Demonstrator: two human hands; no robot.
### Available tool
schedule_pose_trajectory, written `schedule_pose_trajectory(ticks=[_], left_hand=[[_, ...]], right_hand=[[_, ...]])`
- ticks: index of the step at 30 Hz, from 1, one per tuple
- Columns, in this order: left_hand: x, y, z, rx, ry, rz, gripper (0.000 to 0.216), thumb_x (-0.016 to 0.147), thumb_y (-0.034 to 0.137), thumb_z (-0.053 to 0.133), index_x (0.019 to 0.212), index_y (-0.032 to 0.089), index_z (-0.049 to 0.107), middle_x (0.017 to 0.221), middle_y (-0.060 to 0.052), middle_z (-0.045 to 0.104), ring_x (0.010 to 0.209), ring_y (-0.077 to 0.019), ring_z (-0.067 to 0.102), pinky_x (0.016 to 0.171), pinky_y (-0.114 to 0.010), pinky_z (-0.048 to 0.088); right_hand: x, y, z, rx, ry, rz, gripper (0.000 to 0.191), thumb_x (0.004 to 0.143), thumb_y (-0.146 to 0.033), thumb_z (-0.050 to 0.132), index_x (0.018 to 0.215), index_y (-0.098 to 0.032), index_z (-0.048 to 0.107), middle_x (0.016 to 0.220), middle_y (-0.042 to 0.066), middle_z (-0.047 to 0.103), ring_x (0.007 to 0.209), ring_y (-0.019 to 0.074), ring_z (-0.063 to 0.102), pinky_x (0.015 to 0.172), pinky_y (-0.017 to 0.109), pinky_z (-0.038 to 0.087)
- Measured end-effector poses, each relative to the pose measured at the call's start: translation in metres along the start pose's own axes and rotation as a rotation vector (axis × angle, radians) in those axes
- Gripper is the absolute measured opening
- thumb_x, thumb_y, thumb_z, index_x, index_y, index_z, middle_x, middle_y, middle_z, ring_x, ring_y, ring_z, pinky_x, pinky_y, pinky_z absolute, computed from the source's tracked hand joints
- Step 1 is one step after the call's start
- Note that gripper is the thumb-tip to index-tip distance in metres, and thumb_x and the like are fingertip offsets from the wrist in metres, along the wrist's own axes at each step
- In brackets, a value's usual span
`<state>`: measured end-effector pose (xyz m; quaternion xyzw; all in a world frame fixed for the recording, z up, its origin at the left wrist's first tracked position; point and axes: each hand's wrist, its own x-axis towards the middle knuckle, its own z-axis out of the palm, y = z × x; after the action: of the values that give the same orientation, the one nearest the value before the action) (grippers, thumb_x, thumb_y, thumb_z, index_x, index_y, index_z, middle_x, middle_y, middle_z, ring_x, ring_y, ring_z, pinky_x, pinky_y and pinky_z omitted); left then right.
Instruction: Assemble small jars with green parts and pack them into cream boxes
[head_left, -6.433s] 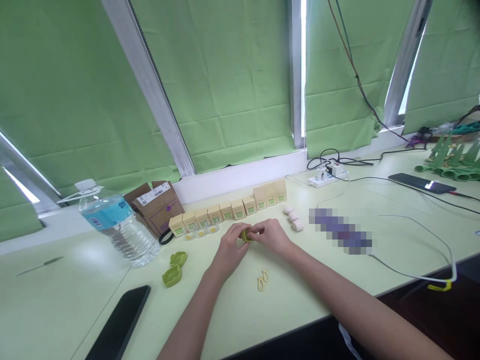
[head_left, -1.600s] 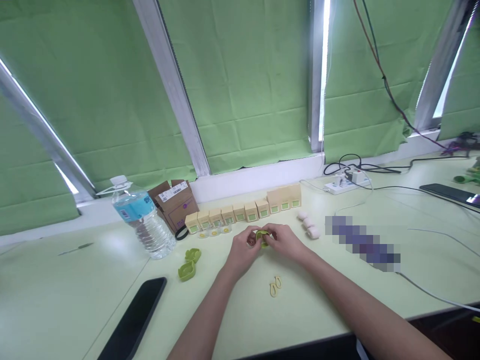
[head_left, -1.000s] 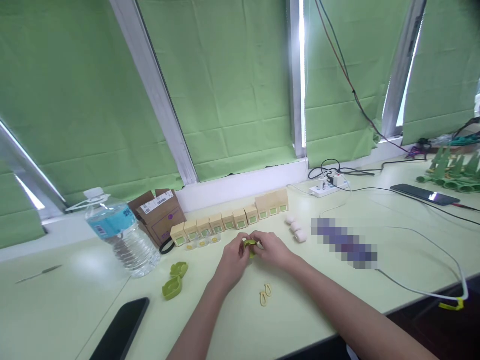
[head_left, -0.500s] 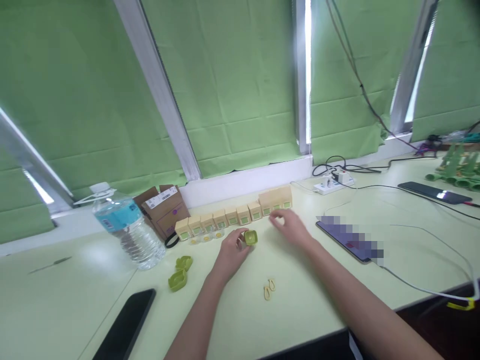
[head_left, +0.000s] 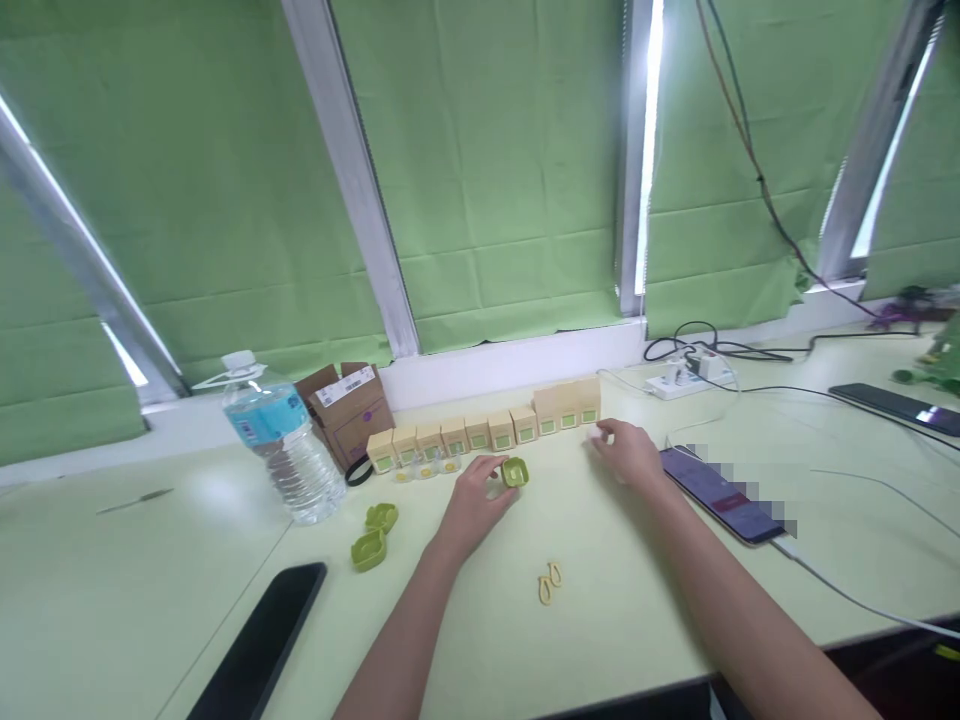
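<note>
My left hand (head_left: 472, 503) is closed, with thumb and fingers on a small green square cup (head_left: 515, 472) whose hollow side faces me. My right hand (head_left: 628, 452) is at the right end of a row of small cardboard boxes (head_left: 478, 434) with green windows. Its fingertips are bent together; whatever lies between them is too small to make out. Two yellow loop-shaped pieces (head_left: 545, 591) lie on the table in front of the hands. To the left are two more green pieces, a hollow dish (head_left: 369, 551) and a smaller part (head_left: 382, 517) touching it.
Several small clear pieces with yellow centres (head_left: 427, 468) sit before the boxes. Further left stand a water bottle (head_left: 289, 445) and an opened carton (head_left: 352, 420). A black phone (head_left: 259, 640) lies front left, another phone (head_left: 720, 495) right, beside cables and a power strip (head_left: 688, 375).
My right hand has moved right along the front of the boxes to their right end. The left hand still holds the green cup in about the same place. The view has shifted slightly.
</note>
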<state>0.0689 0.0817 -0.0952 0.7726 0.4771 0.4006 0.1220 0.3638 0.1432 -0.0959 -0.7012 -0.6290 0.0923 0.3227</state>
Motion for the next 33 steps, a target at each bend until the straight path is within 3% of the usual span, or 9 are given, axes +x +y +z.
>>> schedule_pose_trajectory(ticks=[3,6,8,12,17,23,27,33], left_hand=[[0.002,-0.001,0.000,0.018,-0.006,0.015,0.047,0.080,0.022,0.070,0.126,0.024,0.064,0.119,-0.007,0.068,0.096,-0.0204,0.064,0.095,-0.040,0.051],[0.003,-0.001,0.001,0.040,0.008,0.024,0.049,0.079,0.018,0.068,0.127,0.023,0.063,0.118,-0.007,0.069,0.100,-0.0211,0.065,0.097,-0.041,0.050],[0.003,-0.002,0.000,0.046,0.024,0.031,0.049,0.078,0.017,0.067,0.127,0.023,0.063,0.119,-0.007,0.069,0.102,-0.0215,0.065,0.096,-0.041,0.051],[0.003,-0.003,-0.003,0.036,0.040,0.041,0.039,0.077,0.015,0.065,0.115,0.023,0.063,0.114,-0.006,0.071,0.103,-0.0219,0.066,0.091,-0.039,0.052],[0.000,0.006,-0.004,-0.014,0.011,0.002,0.030,0.076,0.021,0.070,0.103,0.022,0.057,0.116,-0.007,0.070,0.107,-0.0232,0.066,0.093,-0.040,0.051],[-0.001,0.013,-0.001,-0.027,0.000,-0.017,0.029,0.076,0.020,0.069,0.101,0.021,0.055,0.106,-0.005,0.070,0.100,-0.0207,0.066,0.091,-0.036,0.050],[0.000,0.013,-0.003,0.008,0.028,0.018,0.030,0.076,0.018,0.068,0.104,0.022,0.057,0.102,-0.003,0.069,0.094,-0.0185,0.065,0.089,-0.034,0.051],[0.000,0.009,-0.001,0.036,0.044,0.124,0.040,0.079,0.018,0.067,0.118,0.023,0.060,0.116,-0.006,0.068,0.104,-0.0209,0.064,0.092,-0.036,0.051]], right_hand=[[-0.002,-0.009,0.000,0.174,0.104,-0.155,0.036,0.089,-0.038,0.055,0.116,-0.018,0.068,0.112,0.012,0.071,0.104,0.0267,0.065,0.092,0.038,0.050],[-0.018,-0.031,0.007,0.478,0.112,-0.289,0.035,0.086,-0.034,0.060,0.117,-0.018,0.064,0.115,0.010,0.068,0.092,0.0210,0.068,0.089,0.037,0.055],[-0.035,-0.049,0.016,0.642,-0.006,-0.381,0.035,0.085,-0.032,0.063,0.117,-0.020,0.063,0.118,0.010,0.066,0.092,0.0188,0.069,0.085,0.035,0.058],[-0.061,-0.078,0.029,0.660,-0.268,-0.598,0.027,0.080,-0.024,0.067,0.108,-0.022,0.069,0.108,0.007,0.068,0.092,0.0184,0.068,0.083,0.033,0.059],[-0.063,-0.078,0.026,0.742,-0.326,-0.497,0.021,0.082,-0.025,0.065,0.103,-0.020,0.065,0.102,0.005,0.071,0.090,0.0187,0.069,0.083,0.033,0.058],[-0.059,-0.074,0.022,0.882,-0.307,-0.389,0.039,0.081,-0.028,0.067,0.119,-0.021,0.062,0.108,0.006,0.070,0.089,0.0178,0.069,0.084,0.033,0.057],[-0.056,-0.075,0.025,0.967,-0.307,-0.339,0.032,0.079,-0.033,0.071,0.108,-0.019,0.066,0.105,0.007,0.073,0.099,0.0205,0.069,0.093,0.037,0.055],[-0.060,-0.079,0.034,1.069,-0.432,-0.266,0.036,0.069,-0.036,0.082,0.092,-0.018,0.062,0.094,0.006,0.075,0.087,0.0202,0.071,0.084,0.035,0.056]])
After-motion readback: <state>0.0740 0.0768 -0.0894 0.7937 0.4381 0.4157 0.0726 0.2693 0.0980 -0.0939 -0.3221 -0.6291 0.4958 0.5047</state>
